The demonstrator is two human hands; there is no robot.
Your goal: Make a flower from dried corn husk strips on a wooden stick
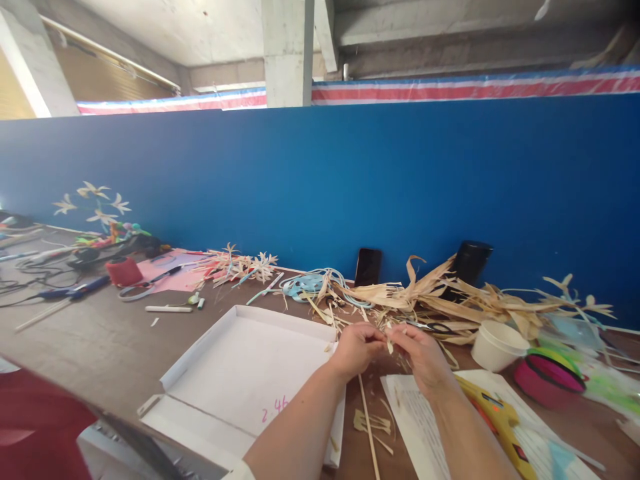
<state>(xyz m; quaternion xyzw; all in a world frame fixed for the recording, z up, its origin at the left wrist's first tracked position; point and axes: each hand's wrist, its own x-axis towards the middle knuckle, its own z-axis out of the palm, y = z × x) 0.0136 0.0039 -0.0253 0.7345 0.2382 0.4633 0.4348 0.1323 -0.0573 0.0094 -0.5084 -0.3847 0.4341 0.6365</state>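
A small pale piece [390,346] is lying between the fingertips, right of centre in the lower half of the frame. The right hand [419,353] is pinching it between thumb and fingers. The left hand [356,348] is meeting its left edge, thumb and index finger pressing together; whether they are gripping it cannot be told. Below the hands, a thin stick [369,427] is running toward the bottom edge. Left of it, a white open box [235,373] is lying flat. At lower right, a yellow glue gun [505,427] is resting on printed sheets [413,413]. Behind the hands, dry husks [395,295] are spreading rightward, with a white cup [500,347] standing nearby. A blue partition [320,180] is spanning the frame's middle.
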